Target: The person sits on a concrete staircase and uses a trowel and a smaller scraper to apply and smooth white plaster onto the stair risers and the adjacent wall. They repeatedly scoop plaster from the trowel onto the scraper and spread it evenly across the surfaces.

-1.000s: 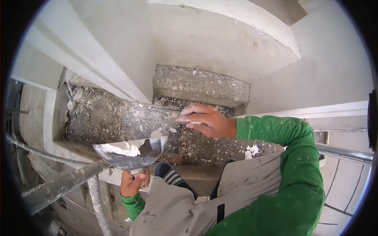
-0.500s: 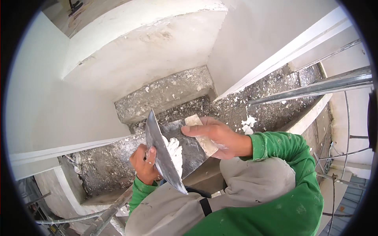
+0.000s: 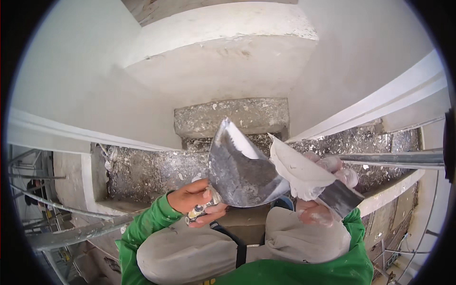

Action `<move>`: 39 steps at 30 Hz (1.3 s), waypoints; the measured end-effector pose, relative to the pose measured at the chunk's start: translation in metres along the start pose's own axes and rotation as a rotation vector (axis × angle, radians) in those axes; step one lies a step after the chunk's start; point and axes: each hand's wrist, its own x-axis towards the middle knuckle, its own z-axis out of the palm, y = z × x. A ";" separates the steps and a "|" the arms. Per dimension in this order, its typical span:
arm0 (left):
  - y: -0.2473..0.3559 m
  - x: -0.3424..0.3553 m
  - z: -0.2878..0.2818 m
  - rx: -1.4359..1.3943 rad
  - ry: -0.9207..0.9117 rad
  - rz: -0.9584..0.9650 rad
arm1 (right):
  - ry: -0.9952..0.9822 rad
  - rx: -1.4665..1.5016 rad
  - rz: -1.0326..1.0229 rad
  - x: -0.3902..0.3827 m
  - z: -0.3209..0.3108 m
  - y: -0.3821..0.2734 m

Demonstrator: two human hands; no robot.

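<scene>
My left hand (image 3: 195, 202) is closed round the stained handle of a broad putty knife (image 3: 240, 178). Its wide grey blade points up and away from me, with a white streak along the upper right edge. My right hand (image 3: 317, 214) grips a flat steel trowel (image 3: 341, 198), which covers part of the palm and fingers. White putty (image 3: 301, 168) coats much of the trowel's face and hangs in a ragged lump at its lower edge. The tip of the putty knife's blade lies beside the putty; whether they touch, I cannot tell.
Ahead is a pale recessed wall (image 3: 228, 71) above a rough concrete step (image 3: 232, 116). Putty-spattered flooring (image 3: 137, 173) runs across below it. Metal scaffold tubes stand at the left (image 3: 80, 232) and the right (image 3: 394, 160). My knees (image 3: 304, 232) are under the tools.
My hands have moved apart and the tools have turned. The putty knife's blade now lies flatter, its face showing. The trowel has tilted, with putty spread across its face. My view has swung round.
</scene>
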 end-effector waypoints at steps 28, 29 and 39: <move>0.017 0.060 -0.002 2.484 0.873 0.431 | -0.378 -0.194 0.824 -0.049 -0.082 0.054; 0.009 0.059 -0.015 2.478 0.893 0.462 | -0.397 -0.128 0.775 -0.043 -0.070 0.046; 0.010 0.066 -0.090 1.263 0.659 0.321 | 0.365 -0.484 0.452 -0.029 -0.112 0.021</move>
